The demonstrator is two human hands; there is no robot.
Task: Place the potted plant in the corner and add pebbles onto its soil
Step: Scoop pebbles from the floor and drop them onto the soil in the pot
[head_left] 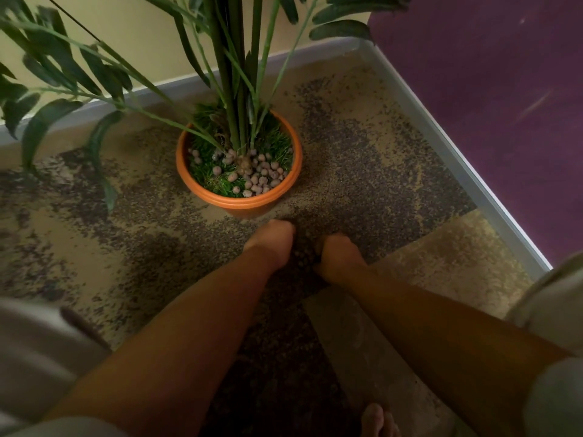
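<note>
Nearest, one bare foot (375, 417) at the bottom edge, well short of the pot (239, 205). Next, two hands low over the carpet (94, 247), just short of the pot's near rim: left hand (270, 242) closer, almost under the rim; right hand (339, 258) beside it, slightly further back. Backs up, fingers tucked down and out of sight on both, so cannot tell whether spread, pressed together or pinching anything. Between them a dark patch, either pebbles or carpet pattern, impossible to say which.

Ahead of the fingers and slightly left, one orange pot, upright, long axis vertical, with one plant (235, 89) rising straight from its middle. On the soil, pebbles (262, 175): roughly three dozen, too bunched for an exact count, heaped on the pot's near right side, with bare green showing on the far and left sides. Probably calls for a lift up and forward over the near rim, with the left hand best placed.

Beyond the pot, two walls: yellow wall (142, 42) close behind, purple wall (489, 89) to its right, meeting behind and right of it.
</note>
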